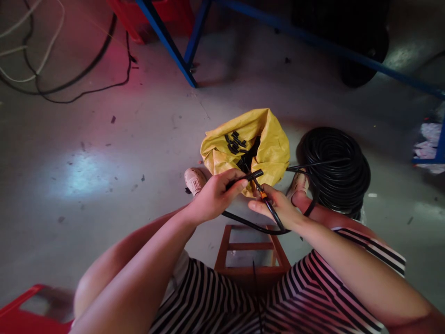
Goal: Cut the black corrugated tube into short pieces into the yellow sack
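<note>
Below the yellow bag (274, 139), my left hand (220, 192) is closed round a black ribbed tube (255, 175), whose end sticks out to the right. My right hand (278, 206) grips a black-handled cutting tool (272, 209) with an orange part, its head touching or very near the tube. Several short black pieces (236, 143) lie inside the open bag. A coil of black tubing (335, 169) rests on the floor to the right, and a length of tube loops from there beneath my hands.
A wooden frame (250, 246) stands between my legs. Blue metal legs (167, 39) and a red stool (139, 21) are at the top. Loose cables (83, 72) lie at the upper left. Another red object (24, 311) is at the lower left.
</note>
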A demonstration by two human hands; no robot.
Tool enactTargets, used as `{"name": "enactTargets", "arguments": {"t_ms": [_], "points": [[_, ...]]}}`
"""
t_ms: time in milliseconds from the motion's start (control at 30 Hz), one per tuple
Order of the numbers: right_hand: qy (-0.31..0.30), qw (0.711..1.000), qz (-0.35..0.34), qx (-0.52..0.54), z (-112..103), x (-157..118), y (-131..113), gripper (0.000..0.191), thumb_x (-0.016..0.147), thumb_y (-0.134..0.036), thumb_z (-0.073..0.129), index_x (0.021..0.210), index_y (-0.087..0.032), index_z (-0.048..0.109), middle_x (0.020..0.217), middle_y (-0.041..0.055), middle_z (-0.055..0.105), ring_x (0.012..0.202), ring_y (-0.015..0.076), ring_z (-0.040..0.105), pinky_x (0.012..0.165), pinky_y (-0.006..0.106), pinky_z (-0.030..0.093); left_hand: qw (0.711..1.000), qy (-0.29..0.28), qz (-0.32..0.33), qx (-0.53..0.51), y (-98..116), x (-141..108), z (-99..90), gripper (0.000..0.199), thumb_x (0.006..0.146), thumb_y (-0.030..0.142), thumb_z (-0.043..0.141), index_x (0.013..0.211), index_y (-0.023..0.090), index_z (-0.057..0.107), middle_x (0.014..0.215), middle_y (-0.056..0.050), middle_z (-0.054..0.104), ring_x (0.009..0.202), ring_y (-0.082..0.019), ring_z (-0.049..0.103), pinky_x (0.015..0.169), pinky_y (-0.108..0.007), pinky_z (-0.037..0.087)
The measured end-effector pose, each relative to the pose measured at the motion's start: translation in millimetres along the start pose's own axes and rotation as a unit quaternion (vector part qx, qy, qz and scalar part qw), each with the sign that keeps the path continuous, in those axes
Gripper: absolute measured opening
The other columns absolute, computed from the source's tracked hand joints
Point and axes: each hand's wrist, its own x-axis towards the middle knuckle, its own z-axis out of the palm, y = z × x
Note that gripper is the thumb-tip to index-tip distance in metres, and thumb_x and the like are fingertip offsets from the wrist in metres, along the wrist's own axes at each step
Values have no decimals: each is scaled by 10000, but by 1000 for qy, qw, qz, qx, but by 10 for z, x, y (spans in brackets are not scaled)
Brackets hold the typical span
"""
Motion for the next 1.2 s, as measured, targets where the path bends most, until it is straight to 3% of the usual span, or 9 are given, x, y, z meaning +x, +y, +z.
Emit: {"name": "enactTargets", "arguments": {"t_ms": [633, 933, 1200], "points": [[-9, 1000, 3, -9, 6, -7, -34, 449, 832, -599, 703, 961, -189, 574, 843, 2, 580, 787, 176, 539, 699, 285, 397, 999, 33, 5, 9, 54, 7, 21, 167, 976, 213, 548, 844, 157, 634, 721, -16, 633, 691, -130, 593, 653, -239, 509], [-8, 1000, -10, 1, 8, -7, -69, 450, 846, -575, 701, 1041, -178, 619, 954, 37, 642, 890, 210, 591, 818, 322, 453, 999, 35, -5, 36, 41, -3, 58, 169, 967, 225, 557, 823, 171, 630, 684, -4, 593, 670, -136, 575, 635, -249, 485], [-14, 1000, -17, -1, -1, -13, -60, 431, 866, -545, 698, 1088, -181, 634, 938, 36, 654, 906, 219, 606, 849, 329, 464, 999, 40, -17, 15, 6, -6, 69, 165, 973, 237, 550, 844, 170, 627, 685, 1, 599, 671, -130, 579, 616, -239, 473]]}}
